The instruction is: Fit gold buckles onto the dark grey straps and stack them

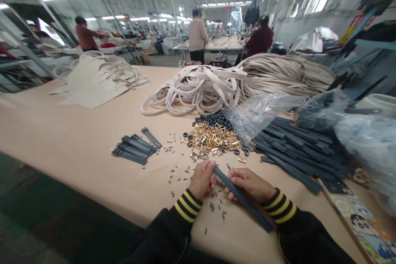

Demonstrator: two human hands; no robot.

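Observation:
A long dark strap [244,200] slants down to the right between my hands. My left hand [202,179] is closed on its upper end. My right hand [250,183] is beside the middle of the strap, its fingers pinched together and partly behind it; what they hold is too small to tell. Just beyond my hands lies a pile of gold buckles [213,137], with black rings [216,119] heaped behind it. Small dark bits [213,207] are scattered on the table around my left hand. Several short dark straps [133,148] lie in a row at the left.
Behind are coiled pale straps [201,88], a large tan strap bundle [284,72] and pale sheets [93,84]. Long dark strips [293,148], clear plastic bags [365,136] and a cartoon-printed box [355,218] occupy the right. People stand at tables farther back.

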